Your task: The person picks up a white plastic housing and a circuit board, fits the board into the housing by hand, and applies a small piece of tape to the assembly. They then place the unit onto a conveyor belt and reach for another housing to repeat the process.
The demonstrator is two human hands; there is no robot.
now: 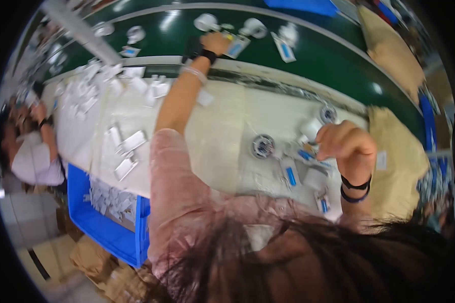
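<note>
Left grip (216,43), whether spread or pinching indiscernible, lay beside a blue-marked white piece (237,47) at 3 o'clock, long axis 1-to-7; right grip (348,144) was curled, contents indiscernible.

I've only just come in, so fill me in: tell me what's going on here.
A person's left hand reaches over the long green belt, among round white parts; whether it grips anything is unclear. The blurred right hand, fingers curled, is above the pale worktable, near a round white part with a dark centre. Flat white plastic pieces lie heaped on the table's left side.
</note>
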